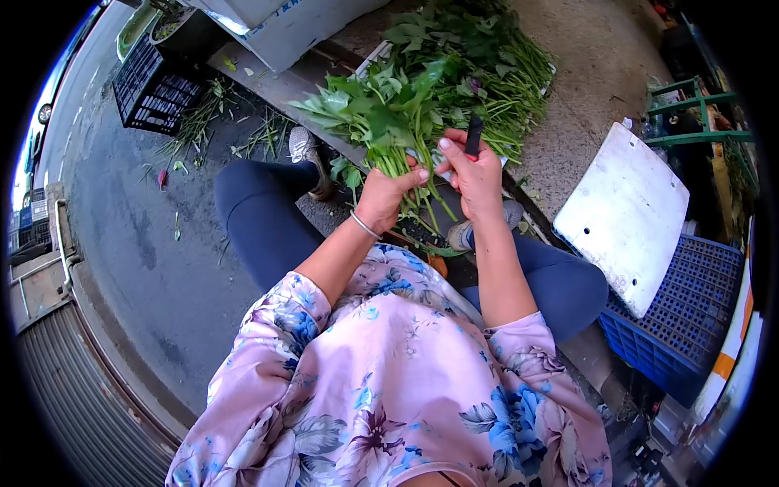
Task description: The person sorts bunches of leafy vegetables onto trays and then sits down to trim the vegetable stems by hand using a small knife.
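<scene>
My left hand (385, 200) is closed around the stems of a bunch of leafy greens (388, 122), leaves pointing away from me and cut ends hanging toward my lap. Close beside it, my right hand (480, 180) grips a small black-and-red knife (474, 136); its black end sticks up past the fingers, and the rest is hidden in the hand. The right fingertips are near the bunch's stems, and I cannot tell whether they touch them. Just beyond both hands lies a large heap of the same greens (511, 81), stems toward the right.
A white board (625, 215) leans over a blue plastic crate (690, 300) at my right. Behind them stands a green metal frame (698, 101). A black crate (154, 89) is at far left, with loose stems (203, 114) on the ground. A white box (284, 32) stands ahead.
</scene>
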The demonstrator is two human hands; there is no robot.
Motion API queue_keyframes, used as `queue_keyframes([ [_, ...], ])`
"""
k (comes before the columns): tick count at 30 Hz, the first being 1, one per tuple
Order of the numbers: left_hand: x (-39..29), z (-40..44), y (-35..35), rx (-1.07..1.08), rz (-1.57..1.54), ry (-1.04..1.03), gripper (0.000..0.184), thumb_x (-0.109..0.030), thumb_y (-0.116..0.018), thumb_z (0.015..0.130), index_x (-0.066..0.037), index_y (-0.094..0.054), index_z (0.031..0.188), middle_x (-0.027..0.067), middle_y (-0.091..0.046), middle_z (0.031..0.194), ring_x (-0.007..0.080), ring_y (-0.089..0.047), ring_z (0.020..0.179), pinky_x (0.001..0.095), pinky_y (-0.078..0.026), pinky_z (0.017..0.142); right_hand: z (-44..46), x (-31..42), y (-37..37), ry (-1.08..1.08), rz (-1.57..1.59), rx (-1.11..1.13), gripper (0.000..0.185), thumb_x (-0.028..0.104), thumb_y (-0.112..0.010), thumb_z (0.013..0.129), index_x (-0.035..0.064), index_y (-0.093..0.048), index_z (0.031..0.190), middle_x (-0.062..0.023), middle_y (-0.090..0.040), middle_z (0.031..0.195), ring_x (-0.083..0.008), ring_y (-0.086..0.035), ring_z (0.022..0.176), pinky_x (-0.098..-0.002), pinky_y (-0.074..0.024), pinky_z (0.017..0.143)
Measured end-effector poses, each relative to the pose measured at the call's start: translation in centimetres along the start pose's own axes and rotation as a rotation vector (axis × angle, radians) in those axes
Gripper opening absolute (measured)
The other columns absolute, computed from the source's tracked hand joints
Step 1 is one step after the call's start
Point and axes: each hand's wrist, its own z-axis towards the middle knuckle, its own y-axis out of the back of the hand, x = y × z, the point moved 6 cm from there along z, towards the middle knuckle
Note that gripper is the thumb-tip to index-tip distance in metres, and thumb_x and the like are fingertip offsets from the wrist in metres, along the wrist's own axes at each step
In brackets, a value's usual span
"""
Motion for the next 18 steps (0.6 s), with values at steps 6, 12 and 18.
queue_keyframes([
  [6, -0.5, 0.0, 0.0, -0.005, 0.063, -0.026, 0.021, 0.000, -0.064, 0.071, -0.008, -0.051, 0.085, 0.0000, -0.057, 0.077, 0.0098, -0.054, 0.068, 0.0215, -0.040, 0.054, -1.4, -3.3, 1.2, -0.162, -0.280, 0.088, 0.026, 0.016, -0.068, 0.072, 0.0015, -0.058, 0.092, 0.0009, -0.055, 0.069, -0.0032, -0.046, 0.050, -0.0139, -0.0290, 0.038],
  [12, -1.0, -0.1, -0.2, -0.065, 0.028, -0.002, 0.018, 0.002, -0.064, 0.070, -0.003, -0.052, 0.083, 0.0043, -0.059, 0.077, 0.0127, -0.055, 0.067, 0.0235, -0.043, 0.057, -0.9, -4.6, 2.0, -0.155, -0.094, -0.010, 0.024, 0.013, -0.066, 0.074, 0.0017, -0.054, 0.091, -0.0012, -0.056, 0.070, -0.0037, -0.046, 0.051, -0.0145, -0.0329, 0.038],
  [18, -0.3, 0.3, 0.9, -0.136, -0.080, 0.029, 0.017, 0.001, -0.064, 0.071, -0.007, -0.051, 0.080, 0.0030, -0.058, 0.075, 0.0126, -0.054, 0.063, 0.0227, -0.040, 0.052, -1.1, -5.3, 2.7, -0.118, 0.221, -0.138, 0.023, 0.009, -0.065, 0.074, 0.0016, -0.053, 0.092, -0.0058, -0.059, 0.076, -0.0061, -0.048, 0.053, -0.0154, -0.0348, 0.039],
])
